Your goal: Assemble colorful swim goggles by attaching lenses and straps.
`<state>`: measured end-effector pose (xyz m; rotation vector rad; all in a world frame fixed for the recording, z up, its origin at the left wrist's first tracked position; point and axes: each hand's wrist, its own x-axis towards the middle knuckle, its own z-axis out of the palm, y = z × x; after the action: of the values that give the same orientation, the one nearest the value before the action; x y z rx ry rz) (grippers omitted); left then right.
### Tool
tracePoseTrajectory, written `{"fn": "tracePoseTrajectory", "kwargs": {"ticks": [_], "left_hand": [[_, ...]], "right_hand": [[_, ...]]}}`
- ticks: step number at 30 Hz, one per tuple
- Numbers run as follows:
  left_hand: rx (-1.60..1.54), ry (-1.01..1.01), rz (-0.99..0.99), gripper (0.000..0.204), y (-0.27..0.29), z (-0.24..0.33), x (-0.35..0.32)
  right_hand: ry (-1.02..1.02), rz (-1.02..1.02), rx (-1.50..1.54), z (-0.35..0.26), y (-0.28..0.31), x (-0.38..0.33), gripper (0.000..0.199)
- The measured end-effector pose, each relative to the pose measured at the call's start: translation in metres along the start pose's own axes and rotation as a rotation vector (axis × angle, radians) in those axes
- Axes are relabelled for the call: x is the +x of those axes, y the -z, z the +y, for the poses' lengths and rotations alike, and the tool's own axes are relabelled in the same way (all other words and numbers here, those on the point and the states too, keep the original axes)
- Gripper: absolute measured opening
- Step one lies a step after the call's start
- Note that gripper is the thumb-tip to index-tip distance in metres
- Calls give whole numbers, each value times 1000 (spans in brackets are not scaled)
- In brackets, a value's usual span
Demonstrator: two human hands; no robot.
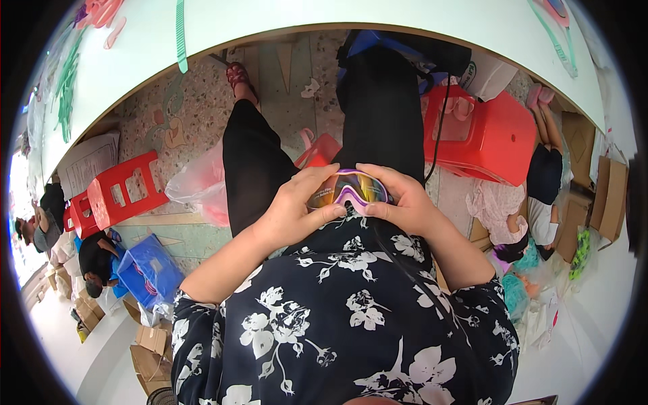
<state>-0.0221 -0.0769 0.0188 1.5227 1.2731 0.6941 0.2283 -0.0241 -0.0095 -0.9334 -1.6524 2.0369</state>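
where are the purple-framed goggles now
In the head view, the goggles sit near the centre, held between the left hand and right hand, by the floral top.

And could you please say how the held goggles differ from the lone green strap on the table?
The goggles have a purple frame and multicoloured lens; the strap is green. The goggles are broad; the strap, narrow. The left hand and right hand hold the goggles; the strap lies on the table.

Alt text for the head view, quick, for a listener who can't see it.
The left hand and right hand hold purple-framed goggles with a mirrored lens between them, in front of a dark floral top. A white table with a green strap curves across the upper edge, with red plastic stools on both sides.
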Motion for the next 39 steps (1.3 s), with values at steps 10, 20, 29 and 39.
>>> {"fn": "tracePoseTrajectory", "kwargs": {"ticks": [10,20,29,39], "left_hand": [[193,-213,289,46,-17,5,4],[241,-222,374,44,-34,1,17],[289,-202,241,53,-25,6,31],[230,-194,122,75,-4,11,7]], "right_hand": [[252,397,-268,-9,-41,8,51],[348,570,-329,19,-42,17,47],[246,556,-135,27,-24,19,45],[278,430,-215,16,-23,9,55]]}}
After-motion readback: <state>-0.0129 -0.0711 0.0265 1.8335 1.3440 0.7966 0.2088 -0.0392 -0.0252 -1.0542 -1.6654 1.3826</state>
